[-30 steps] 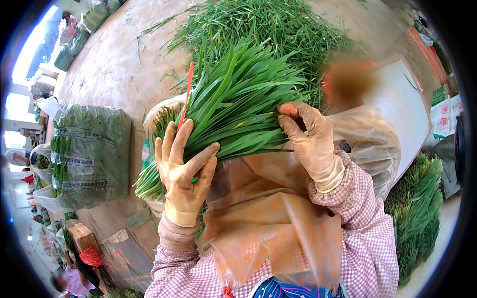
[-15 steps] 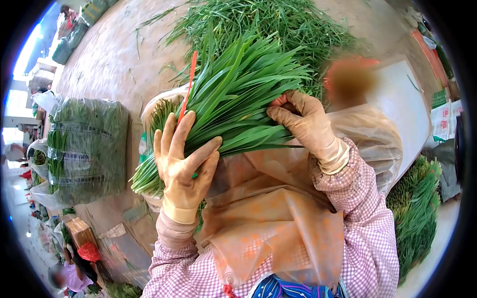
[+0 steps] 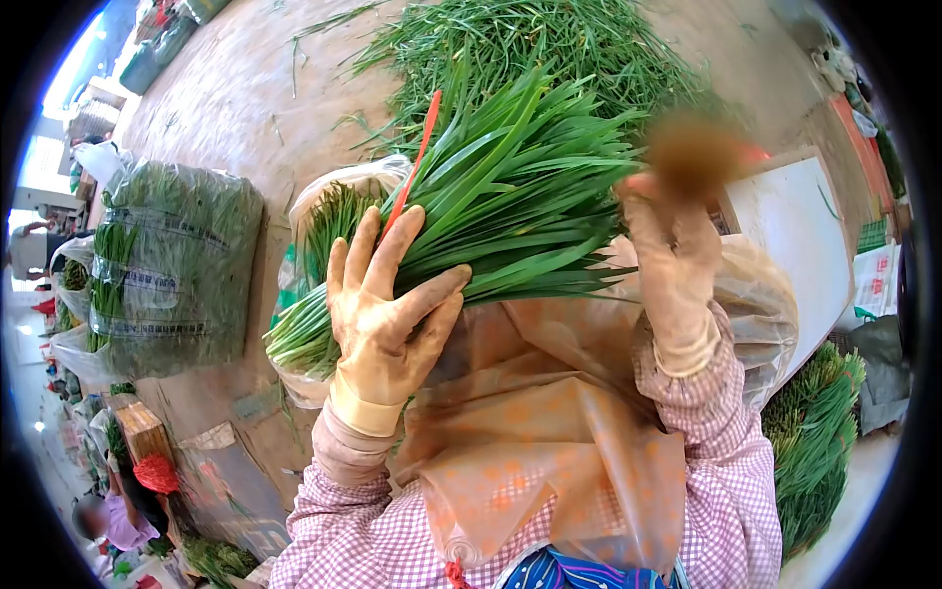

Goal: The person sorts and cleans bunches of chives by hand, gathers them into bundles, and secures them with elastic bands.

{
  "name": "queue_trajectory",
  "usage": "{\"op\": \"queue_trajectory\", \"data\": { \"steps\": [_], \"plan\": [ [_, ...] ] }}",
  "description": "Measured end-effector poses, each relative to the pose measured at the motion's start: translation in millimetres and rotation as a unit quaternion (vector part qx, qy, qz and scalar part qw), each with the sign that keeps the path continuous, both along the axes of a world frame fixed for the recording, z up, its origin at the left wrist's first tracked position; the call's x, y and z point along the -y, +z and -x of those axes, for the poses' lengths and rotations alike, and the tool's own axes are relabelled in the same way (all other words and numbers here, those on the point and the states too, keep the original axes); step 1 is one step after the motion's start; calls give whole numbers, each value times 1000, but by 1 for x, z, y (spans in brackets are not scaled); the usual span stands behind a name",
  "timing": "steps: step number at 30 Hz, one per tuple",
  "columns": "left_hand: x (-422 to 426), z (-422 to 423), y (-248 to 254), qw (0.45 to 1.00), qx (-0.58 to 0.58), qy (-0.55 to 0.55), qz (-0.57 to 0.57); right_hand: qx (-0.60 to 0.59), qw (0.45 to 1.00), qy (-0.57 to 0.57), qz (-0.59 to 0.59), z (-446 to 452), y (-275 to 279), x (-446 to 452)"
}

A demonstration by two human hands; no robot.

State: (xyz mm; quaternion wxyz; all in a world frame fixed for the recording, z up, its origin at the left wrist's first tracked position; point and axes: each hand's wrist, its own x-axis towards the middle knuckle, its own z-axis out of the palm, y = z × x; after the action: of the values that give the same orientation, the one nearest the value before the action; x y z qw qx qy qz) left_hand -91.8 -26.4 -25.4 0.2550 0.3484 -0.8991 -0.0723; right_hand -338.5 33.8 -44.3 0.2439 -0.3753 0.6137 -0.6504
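Observation:
My left hand, in a pale rubber glove, lies around the stalk part of a bunch of garlic chives, its fingers spread over the leaves. A narrow red tie strip stands up from beneath those fingers. The cut stalk ends stick out to the left of the palm. My right hand, also gloved, is apart from the bunch, just beyond the leaf tips. A brown blurred patch covers part of its fingers, so their grip is unclear.
A heap of loose green leaves lies on the floor ahead. Plastic-wrapped bales of chives stand at left. A white board and more chives are at right. Another person is at lower left.
My right hand has moved right, off the leaves, towards the white board. My left hand stays on the bunch, and the whole view has shifted slightly.

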Motion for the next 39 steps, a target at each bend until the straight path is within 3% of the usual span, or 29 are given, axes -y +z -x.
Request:
{"op": "queue_trajectory", "data": {
  "steps": [1, 3, 5, 7, 9, 13, 15, 18, 19, 21, 24, 28, 31, 34, 36, 39],
  "plan": [
    [0, 0, 0, 1000, 4, -1, -1, -164, 982, -26, 87, 1, 10, 0],
    [0, 3, -1, 1000, 2, 0, 1, -322, 930, -50, 171, 0, 22, -4],
    [0, 4, 0, 1000, 2, -3, 5, -289, 938, 148, 122, -7, 29, -8],
    [0, 6, 0, 1000, 0, -6, 0, -346, 930, 123, 20, -15, 12, -2],
    [0, 7, 1, 1000, 2, -6, 4, -248, 959, 132, -46, -22, 1, -3],
    [-1, 5, 2, 1000, 10, -2, 3, -210, 968, 117, -66, -33, -8, -3],
    [0, 6, 1, 1000, 3, -5, 1, -46, 989, 109, -92, -40, -9, -5],
    [1, 5, 0, 1000, -7, -8, 0, -5, 989, 103, -106, -42, -6, -8],
    [1, 5, -1, 1000, -12, -12, 1, -4, 989, 104, -108, -41, -8, -8],
    [0, 4, -1, 1000, -4, -8, 5, -170, 983, 53, -33, -38, -13, -9],
    [-1, 4, 0, 1000, 6, -6, 14, -134, 977, 108, -127, -35, -7, -9],
    [0, 5, 0, 1000, 0, -15, 17, -63, 983, 134, -109, -36, -16, -6],
    [1, 5, 0, 1000, -1, -18, 17, -45, 970, 176, -163, -34, -10, -3],
    [1, 5, -1, 1000, -4, -21, 22, -93, 965, 205, -131, -32, -8, 0],
    [1, 5, -1, 1000, -5, -22, 22, -216, 945, 227, -89, -28, -12, 2],
    [1, 5, -2, 999, -9, -23, 21, -241, 954, 175, -39, -26, -11, 1]
  ]
}}
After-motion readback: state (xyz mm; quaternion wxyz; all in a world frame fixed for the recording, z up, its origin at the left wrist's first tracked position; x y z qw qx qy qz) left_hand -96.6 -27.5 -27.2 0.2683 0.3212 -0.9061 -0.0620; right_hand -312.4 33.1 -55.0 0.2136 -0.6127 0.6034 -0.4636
